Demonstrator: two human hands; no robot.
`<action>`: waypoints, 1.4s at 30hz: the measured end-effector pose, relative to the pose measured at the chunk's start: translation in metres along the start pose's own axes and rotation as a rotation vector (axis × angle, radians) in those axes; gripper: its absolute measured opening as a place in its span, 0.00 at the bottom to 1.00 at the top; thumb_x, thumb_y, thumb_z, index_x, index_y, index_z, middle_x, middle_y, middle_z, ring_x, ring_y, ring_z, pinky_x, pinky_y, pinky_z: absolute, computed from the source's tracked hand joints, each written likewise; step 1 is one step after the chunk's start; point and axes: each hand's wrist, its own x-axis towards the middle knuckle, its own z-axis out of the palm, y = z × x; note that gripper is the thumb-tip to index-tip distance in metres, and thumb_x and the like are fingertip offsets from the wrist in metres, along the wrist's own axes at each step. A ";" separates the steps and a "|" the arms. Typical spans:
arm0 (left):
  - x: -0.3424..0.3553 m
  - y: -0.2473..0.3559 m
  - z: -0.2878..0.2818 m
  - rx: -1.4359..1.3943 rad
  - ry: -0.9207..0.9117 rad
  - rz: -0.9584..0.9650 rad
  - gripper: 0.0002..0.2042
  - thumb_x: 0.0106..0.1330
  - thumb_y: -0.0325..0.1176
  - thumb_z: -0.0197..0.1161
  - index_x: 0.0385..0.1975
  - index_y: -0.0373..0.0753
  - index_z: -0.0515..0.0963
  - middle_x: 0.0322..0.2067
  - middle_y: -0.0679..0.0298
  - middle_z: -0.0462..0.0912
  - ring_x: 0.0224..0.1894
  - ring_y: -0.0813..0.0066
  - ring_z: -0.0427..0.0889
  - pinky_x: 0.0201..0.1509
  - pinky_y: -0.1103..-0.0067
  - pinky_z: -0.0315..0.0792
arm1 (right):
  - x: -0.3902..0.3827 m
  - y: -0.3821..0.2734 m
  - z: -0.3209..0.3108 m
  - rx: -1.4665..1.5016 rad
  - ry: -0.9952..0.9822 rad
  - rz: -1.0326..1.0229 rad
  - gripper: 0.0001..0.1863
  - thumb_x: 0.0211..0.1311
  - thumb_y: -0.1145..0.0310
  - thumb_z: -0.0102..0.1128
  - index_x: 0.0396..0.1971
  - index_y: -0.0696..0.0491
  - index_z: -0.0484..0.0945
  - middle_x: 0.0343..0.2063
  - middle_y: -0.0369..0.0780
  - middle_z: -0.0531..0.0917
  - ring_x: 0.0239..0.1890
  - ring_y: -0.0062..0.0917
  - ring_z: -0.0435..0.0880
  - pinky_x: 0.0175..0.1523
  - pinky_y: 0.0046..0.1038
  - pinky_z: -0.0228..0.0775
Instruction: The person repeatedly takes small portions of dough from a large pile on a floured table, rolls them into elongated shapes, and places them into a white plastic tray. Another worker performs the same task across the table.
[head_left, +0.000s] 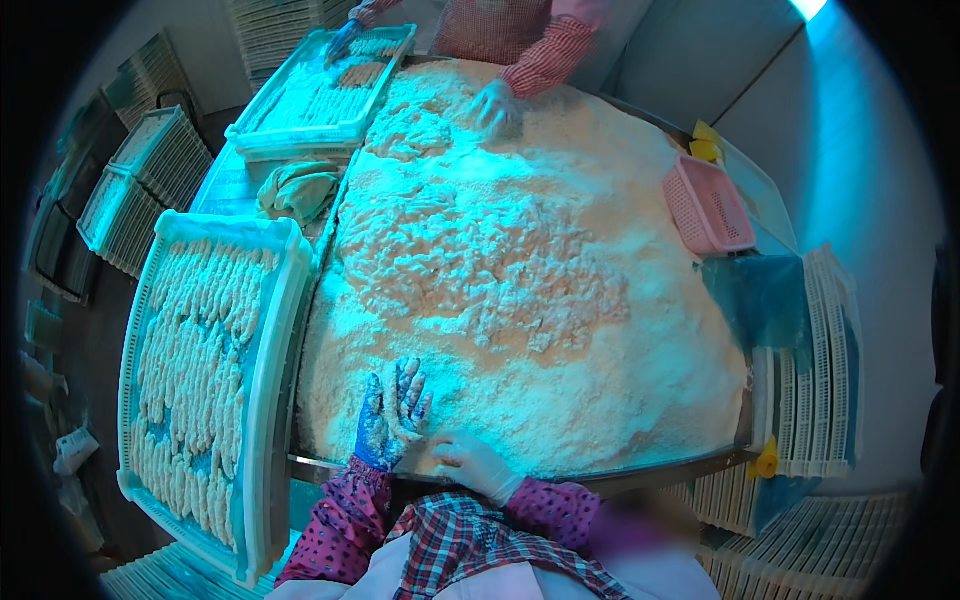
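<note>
My left hand [390,415], in a blue glove caked with pale crumbs, is raised over the near left of a large crumb bed [660,370], its fingers apart. I cannot make out a separate piece in it. My right hand [475,465], in a pale glove, rests at the crumbs' near edge beside it, fingers loosely bent and apart. Lumpy coated pieces [470,260] are heaped in the middle of the bed. Just left stands a white tray [291,270] holding rows of coated strips [200,370] on a blue sheet.
A co-worker's gloved hand [495,108] touches the crumbs at the far side; another [345,38] is at a second tray [300,137]. A pink basket [705,200] sits right, a crumpled cloth [298,188] left. Stacked trays [130,195] surround the table, whose metal rim [318,466] is near me.
</note>
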 end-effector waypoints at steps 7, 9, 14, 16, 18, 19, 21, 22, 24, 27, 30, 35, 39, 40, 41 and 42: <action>0.019 -0.045 0.018 0.088 -0.139 0.008 0.26 0.72 0.45 0.39 0.67 0.43 0.48 0.67 0.62 0.50 0.69 0.66 0.49 0.70 0.69 0.46 | 0.033 -0.064 -0.044 0.264 0.261 0.087 0.16 0.57 0.73 0.56 0.47 0.55 0.77 0.48 0.43 0.77 0.48 0.35 0.77 0.53 0.31 0.68; 0.035 -0.060 0.013 0.123 -0.302 0.177 0.27 0.72 0.43 0.38 0.67 0.42 0.46 0.67 0.59 0.49 0.69 0.64 0.49 0.70 0.69 0.46 | 0.038 -0.072 -0.036 -0.319 0.297 -0.198 0.19 0.65 0.64 0.47 0.52 0.57 0.72 0.49 0.47 0.76 0.52 0.41 0.75 0.60 0.36 0.61; 0.051 -0.126 -0.021 0.438 -0.407 0.485 0.37 0.66 0.53 0.42 0.67 0.35 0.41 0.69 0.55 0.38 0.71 0.62 0.36 0.70 0.70 0.28 | 0.036 -0.058 -0.042 -0.061 0.431 -0.185 0.31 0.68 0.52 0.37 0.65 0.53 0.52 0.64 0.49 0.56 0.65 0.45 0.56 0.68 0.44 0.43; 0.047 -0.092 0.041 0.745 -0.351 0.354 0.34 0.68 0.49 0.44 0.67 0.35 0.42 0.69 0.58 0.42 0.70 0.65 0.39 0.70 0.72 0.35 | 0.046 -0.068 -0.036 -0.048 0.525 -0.206 0.33 0.69 0.49 0.30 0.67 0.54 0.45 0.66 0.53 0.49 0.66 0.49 0.53 0.68 0.45 0.42; 0.022 -0.083 0.036 0.856 -0.399 0.243 0.35 0.69 0.52 0.38 0.67 0.35 0.40 0.69 0.58 0.39 0.70 0.66 0.38 0.70 0.71 0.33 | 0.040 -0.066 -0.036 0.304 0.508 -0.257 0.36 0.68 0.46 0.29 0.67 0.57 0.44 0.65 0.52 0.50 0.66 0.45 0.54 0.66 0.43 0.47; 0.013 -0.083 0.037 0.906 -0.416 0.182 0.35 0.70 0.54 0.36 0.67 0.35 0.39 0.69 0.58 0.38 0.70 0.66 0.37 0.70 0.71 0.32 | 0.032 -0.062 -0.039 0.454 0.495 -0.267 0.36 0.68 0.46 0.29 0.67 0.57 0.44 0.65 0.51 0.50 0.66 0.44 0.54 0.66 0.43 0.47; 0.012 -0.094 0.065 0.828 -0.594 0.498 0.35 0.69 0.53 0.42 0.67 0.34 0.45 0.68 0.57 0.42 0.70 0.63 0.42 0.70 0.69 0.37 | 0.023 -0.055 -0.045 0.393 0.536 -0.172 0.35 0.68 0.48 0.30 0.67 0.57 0.44 0.66 0.50 0.50 0.66 0.43 0.54 0.66 0.42 0.47; 0.005 -0.095 0.072 0.755 -0.763 0.484 0.35 0.69 0.52 0.42 0.67 0.33 0.43 0.69 0.57 0.41 0.70 0.64 0.40 0.70 0.70 0.35 | 0.018 -0.051 -0.048 0.334 0.553 -0.106 0.35 0.69 0.48 0.30 0.67 0.57 0.44 0.66 0.50 0.50 0.66 0.42 0.54 0.66 0.41 0.47; -0.008 -0.109 0.101 0.723 -0.641 0.721 0.40 0.66 0.58 0.42 0.67 0.32 0.42 0.69 0.55 0.39 0.71 0.62 0.38 0.70 0.68 0.32 | 0.015 -0.047 -0.042 0.228 0.555 -0.045 0.34 0.69 0.50 0.30 0.67 0.57 0.44 0.66 0.49 0.50 0.66 0.41 0.54 0.66 0.40 0.47; -0.006 -0.105 0.094 0.747 -0.572 0.641 0.44 0.62 0.62 0.44 0.67 0.35 0.39 0.69 0.55 0.37 0.71 0.62 0.35 0.70 0.66 0.30 | 0.012 -0.044 -0.029 0.079 0.562 -0.009 0.33 0.69 0.52 0.31 0.67 0.57 0.44 0.66 0.47 0.50 0.66 0.39 0.54 0.67 0.39 0.46; -0.009 -0.127 0.082 0.619 -0.734 0.714 0.47 0.60 0.64 0.47 0.68 0.37 0.38 0.69 0.56 0.34 0.71 0.62 0.34 0.70 0.65 0.29 | 0.013 -0.044 -0.013 -0.002 0.584 -0.018 0.32 0.69 0.54 0.32 0.67 0.57 0.44 0.67 0.45 0.50 0.66 0.37 0.54 0.67 0.37 0.46; 0.018 -0.091 0.074 1.078 -0.599 0.574 0.32 0.69 0.52 0.38 0.68 0.41 0.43 0.69 0.59 0.36 0.70 0.61 0.42 0.70 0.68 0.39 | 0.012 -0.029 -0.011 -0.077 0.702 0.036 0.31 0.70 0.57 0.33 0.67 0.57 0.44 0.67 0.43 0.50 0.67 0.34 0.55 0.67 0.35 0.46; 0.057 -0.076 -0.001 1.861 -0.379 -0.179 0.29 0.69 0.46 0.45 0.67 0.45 0.49 0.66 0.55 0.51 0.65 0.61 0.59 0.64 0.73 0.57 | 0.012 -0.027 -0.028 0.062 0.833 0.075 0.32 0.69 0.55 0.33 0.67 0.56 0.44 0.67 0.43 0.51 0.66 0.33 0.56 0.66 0.35 0.47; 0.060 -0.082 -0.012 1.819 -0.381 -0.191 0.28 0.69 0.46 0.45 0.67 0.44 0.49 0.66 0.55 0.53 0.65 0.61 0.58 0.64 0.73 0.57 | 0.011 -0.026 -0.035 0.093 0.875 0.091 0.33 0.69 0.54 0.33 0.67 0.56 0.44 0.67 0.43 0.51 0.66 0.33 0.56 0.66 0.35 0.47; 0.063 -0.084 -0.019 1.783 -0.381 -0.199 0.28 0.69 0.46 0.44 0.67 0.44 0.50 0.65 0.54 0.54 0.65 0.61 0.58 0.64 0.72 0.57 | 0.013 -0.026 -0.040 0.124 0.909 0.100 0.33 0.68 0.54 0.33 0.67 0.56 0.44 0.67 0.43 0.52 0.65 0.33 0.57 0.66 0.35 0.47; 0.066 -0.087 -0.028 1.748 -0.377 -0.206 0.28 0.70 0.46 0.44 0.66 0.44 0.51 0.65 0.54 0.55 0.65 0.61 0.58 0.64 0.72 0.57 | 0.014 -0.027 -0.043 0.146 0.921 0.104 0.33 0.68 0.53 0.33 0.67 0.56 0.44 0.66 0.43 0.52 0.65 0.33 0.57 0.66 0.35 0.48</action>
